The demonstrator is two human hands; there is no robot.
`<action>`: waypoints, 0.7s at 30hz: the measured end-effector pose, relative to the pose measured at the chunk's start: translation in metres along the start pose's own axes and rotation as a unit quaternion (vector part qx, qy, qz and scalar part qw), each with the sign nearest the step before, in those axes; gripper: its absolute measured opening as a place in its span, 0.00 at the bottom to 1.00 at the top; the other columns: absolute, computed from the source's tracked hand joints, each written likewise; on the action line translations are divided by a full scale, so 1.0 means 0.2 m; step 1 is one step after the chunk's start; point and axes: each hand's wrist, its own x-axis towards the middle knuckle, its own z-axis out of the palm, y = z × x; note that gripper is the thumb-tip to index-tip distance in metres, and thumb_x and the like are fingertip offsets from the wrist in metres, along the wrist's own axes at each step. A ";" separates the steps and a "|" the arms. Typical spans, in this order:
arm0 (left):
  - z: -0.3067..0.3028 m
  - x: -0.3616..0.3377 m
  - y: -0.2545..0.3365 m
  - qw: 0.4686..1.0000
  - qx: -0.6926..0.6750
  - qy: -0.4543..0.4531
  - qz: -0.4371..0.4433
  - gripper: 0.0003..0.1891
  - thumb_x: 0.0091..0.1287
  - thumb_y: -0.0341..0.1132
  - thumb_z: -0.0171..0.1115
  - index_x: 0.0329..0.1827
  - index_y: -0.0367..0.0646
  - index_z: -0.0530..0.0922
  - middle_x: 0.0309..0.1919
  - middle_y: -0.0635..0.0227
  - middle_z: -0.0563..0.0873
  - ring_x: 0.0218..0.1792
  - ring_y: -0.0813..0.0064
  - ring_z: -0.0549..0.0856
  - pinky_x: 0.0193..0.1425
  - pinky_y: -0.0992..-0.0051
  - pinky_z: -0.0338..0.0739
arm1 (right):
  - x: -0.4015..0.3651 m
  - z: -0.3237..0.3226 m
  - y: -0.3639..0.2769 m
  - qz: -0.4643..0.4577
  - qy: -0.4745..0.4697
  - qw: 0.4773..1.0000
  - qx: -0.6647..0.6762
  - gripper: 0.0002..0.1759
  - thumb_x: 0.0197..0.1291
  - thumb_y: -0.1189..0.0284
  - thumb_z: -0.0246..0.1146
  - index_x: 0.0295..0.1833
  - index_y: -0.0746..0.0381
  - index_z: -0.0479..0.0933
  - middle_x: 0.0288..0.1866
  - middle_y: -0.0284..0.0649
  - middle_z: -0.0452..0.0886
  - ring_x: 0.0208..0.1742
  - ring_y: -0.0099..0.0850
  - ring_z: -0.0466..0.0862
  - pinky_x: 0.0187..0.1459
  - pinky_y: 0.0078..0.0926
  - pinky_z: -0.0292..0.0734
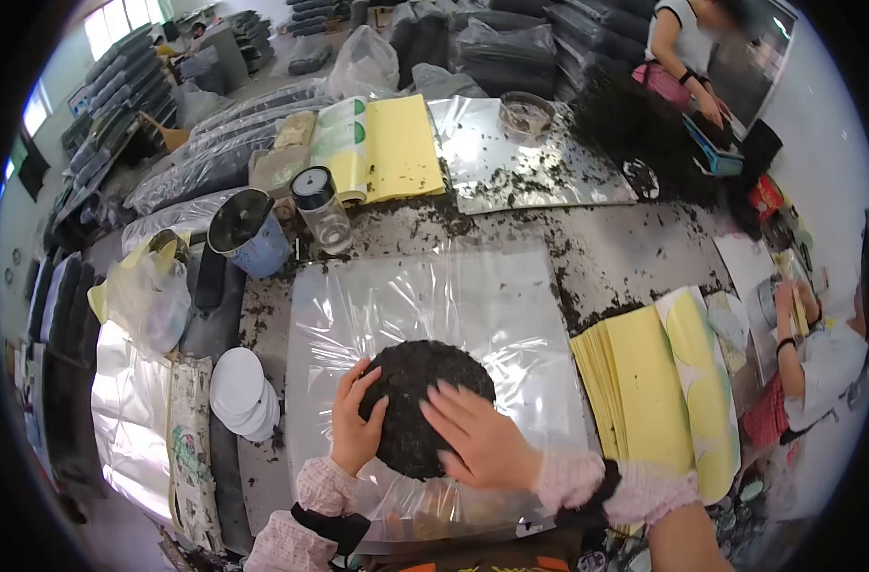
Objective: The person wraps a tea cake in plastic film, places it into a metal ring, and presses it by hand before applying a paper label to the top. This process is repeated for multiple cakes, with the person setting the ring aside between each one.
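A round, dark cake of what looks like dried seaweed lies on a clear plastic sheet in front of me. My left hand curls around its left edge, with the thumb and fingers against the rim. On top of the cake, toward its right side, my right hand rests flat with its fingers spread. The undersides of my fingers are hidden. Both wrists have pink sleeves with dark bands.
Yellow paper sheets and round labels lie right. White discs, a blue pail and a lidded jar stand left. Dark flakes cover a metal board behind. Two co-workers are at the right; wrapped bundles are stacked behind.
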 end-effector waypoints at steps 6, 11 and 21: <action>0.06 0.06 0.10 0.924 0.350 -0.074 0.136 0.35 0.59 0.32 0.67 0.73 0.36 0.71 0.72 0.53 0.71 0.75 0.52 0.69 0.81 0.53 0.57 | 0.17 0.26 0.15 0.022 -0.119 0.990 -0.069 0.50 0.65 0.37 0.58 0.82 0.58 0.60 0.84 0.55 0.54 0.86 0.56 0.47 0.80 0.65 0.41; 0.16 0.24 0.00 0.843 0.291 -0.297 0.342 0.49 0.53 0.44 0.73 0.80 0.40 0.63 0.78 0.53 0.65 0.79 0.51 0.63 0.82 0.48 0.52 | 0.18 0.33 0.18 0.064 -0.162 0.983 -0.059 0.50 0.63 0.42 0.62 0.81 0.62 0.60 0.84 0.57 0.52 0.85 0.58 0.46 0.80 0.65 0.42; 0.13 0.27 0.03 0.942 -0.073 -0.304 0.120 0.29 0.60 0.23 0.61 0.68 0.45 0.74 0.67 0.54 0.77 0.71 0.50 0.73 0.76 0.50 0.64 | 0.16 0.41 0.21 0.052 -0.185 0.973 -0.130 0.53 0.62 0.37 0.60 0.81 0.63 0.60 0.84 0.59 0.53 0.84 0.60 0.49 0.78 0.69 0.41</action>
